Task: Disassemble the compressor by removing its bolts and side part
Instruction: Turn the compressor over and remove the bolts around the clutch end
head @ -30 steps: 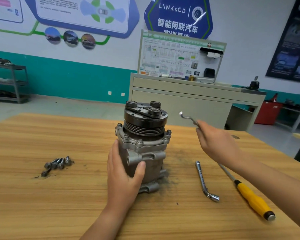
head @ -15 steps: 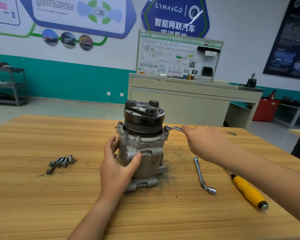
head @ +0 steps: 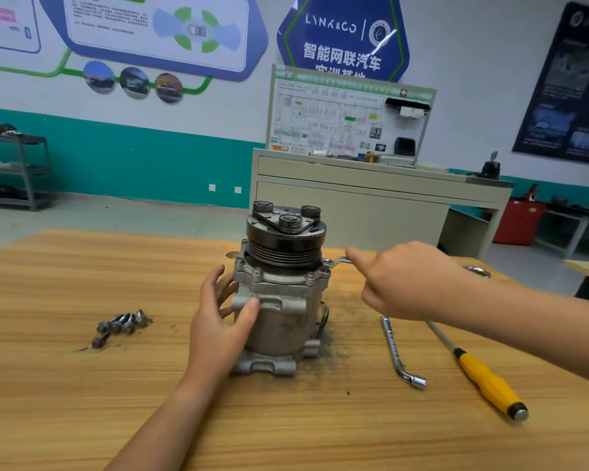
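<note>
Compressor (head: 279,300) between hands: left hand (head: 218,329) grips it, right hand (head: 405,280) holds wrench (head: 335,262).

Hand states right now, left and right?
Left hand: grips the compressor.
Right hand: holds a wrench, its head at the compressor's flange.

I count one compressor (head: 279,300) on one table (head: 82,402). I see two hands, my left hand (head: 218,331) and my right hand (head: 402,283). There are two wrenches, a small wrench (head: 335,262) and a long wrench (head: 397,351). There is one screwdriver (head: 483,379) and about five loose bolts (head: 121,324).
</note>
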